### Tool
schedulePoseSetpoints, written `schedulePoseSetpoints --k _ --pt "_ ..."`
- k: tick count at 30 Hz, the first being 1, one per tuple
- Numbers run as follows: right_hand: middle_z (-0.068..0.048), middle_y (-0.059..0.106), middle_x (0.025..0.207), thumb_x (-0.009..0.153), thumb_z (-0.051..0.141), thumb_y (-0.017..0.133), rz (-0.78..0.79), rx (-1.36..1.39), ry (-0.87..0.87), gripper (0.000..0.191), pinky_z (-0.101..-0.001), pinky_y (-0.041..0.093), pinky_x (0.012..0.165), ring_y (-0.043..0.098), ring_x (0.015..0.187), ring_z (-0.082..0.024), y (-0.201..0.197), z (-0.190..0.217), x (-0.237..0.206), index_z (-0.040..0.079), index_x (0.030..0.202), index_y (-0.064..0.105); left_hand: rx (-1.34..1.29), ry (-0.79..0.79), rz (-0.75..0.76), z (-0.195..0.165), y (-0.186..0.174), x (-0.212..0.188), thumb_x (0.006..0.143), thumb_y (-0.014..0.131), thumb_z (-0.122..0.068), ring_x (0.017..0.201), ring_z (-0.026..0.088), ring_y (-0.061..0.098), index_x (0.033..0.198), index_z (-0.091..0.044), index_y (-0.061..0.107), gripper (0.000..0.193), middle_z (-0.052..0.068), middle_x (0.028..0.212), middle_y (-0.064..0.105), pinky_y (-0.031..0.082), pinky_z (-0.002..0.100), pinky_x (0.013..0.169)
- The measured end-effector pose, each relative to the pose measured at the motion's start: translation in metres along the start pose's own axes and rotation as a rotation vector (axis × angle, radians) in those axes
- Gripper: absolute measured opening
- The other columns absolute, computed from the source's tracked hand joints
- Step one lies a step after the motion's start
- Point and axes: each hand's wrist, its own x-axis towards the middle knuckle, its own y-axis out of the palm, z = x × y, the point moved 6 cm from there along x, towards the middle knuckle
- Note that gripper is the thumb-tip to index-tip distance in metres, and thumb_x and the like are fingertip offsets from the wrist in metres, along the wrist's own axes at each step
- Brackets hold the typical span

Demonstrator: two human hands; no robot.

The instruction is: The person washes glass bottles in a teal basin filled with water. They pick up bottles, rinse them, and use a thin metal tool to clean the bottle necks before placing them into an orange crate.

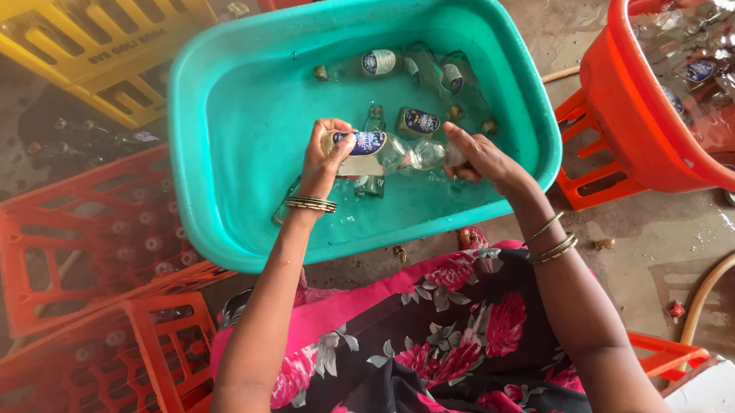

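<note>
Item: clear glass bottle [394,154] with a blue-and-white label, held level and crosswise over the water in the teal tub [223,144], just in front of me.

Left hand [324,158]: my fingers [341,140] curl round the labelled base end, thumb pressing at the label's edge. It looks as if the label is being worked loose; I judge it best to push with the thumb pad along the wet edge rather than pick at the middle.

Right hand [481,157]: fingers closed round the neck end, steadying it. The grip should be firm, since wet glass slips, and the bottle kept low over the water so a drop lands soft.

In the tub: several more labelled bottles [419,120] lying in the water at the far side, some submerged, one standing upright just beyond the held one.

Around: orange crates [81,245] to my left with bottle tops showing in the compartments; a yellow crate [88,34] further off; an orange basket [631,118] to my right, piled with clear bottles; a hose [711,288] on the wet floor.

Whether the label has begun to lift, I cannot tell.
</note>
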Motion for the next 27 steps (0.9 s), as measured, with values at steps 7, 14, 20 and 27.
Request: schedulePoseSetpoints --k 7,14,20,27 --pt "0.004 0.066 0.080 0.093 0.054 0.059 0.115 0.040 -0.236 0.055 -0.0256 0.052 0.061 0.062 0.069 -0.006 0.006 0.031 -0.017 0.009 0.125 0.055 0.052 -0.434 -0.167 0.024 -0.011 -0.001 0.092 0.058 -0.057 0.060 0.012 0.068 0.107 -0.013 0.056 0.046 0.006 0.086 0.070 0.046 0.023 0.036" --pt "-0.001 0.070 0.080 0.096 0.040 0.068 0.066 -0.019 -0.137 0.042 -0.0259 0.052 0.061 0.065 0.069 -0.008 0.004 0.022 -0.012 0.007 0.122 0.064 0.155 -0.399 -0.052 0.015 -0.015 -0.004 0.087 0.069 -0.054 0.044 0.010 0.057 0.119 -0.012 0.055 0.054 0.008 0.085 0.068 0.041 0.021 0.034" --pt "-0.006 0.063 0.067 0.083 0.034 0.082 -0.141 -0.346 -0.229 0.052 -0.0329 0.044 0.056 0.061 0.061 -0.012 0.005 0.025 -0.014 0.015 0.128 0.063 0.181 -0.007 -0.123 -0.013 -0.004 -0.005 0.095 0.076 -0.038 0.059 0.004 0.054 0.114 -0.009 0.061 0.038 0.001 0.090 0.060 0.044 0.021 0.042" --pt "-0.004 0.055 0.065 0.084 0.031 0.083 -0.218 -0.334 -0.307 0.050 -0.0333 0.043 0.055 0.054 0.059 -0.013 0.003 0.035 -0.017 0.014 0.127 0.063 0.282 0.139 -0.168 -0.028 0.001 -0.004 0.093 0.076 -0.049 0.059 0.006 0.055 0.112 -0.009 0.061 0.047 0.000 0.082 0.063 0.045 0.023 0.046"
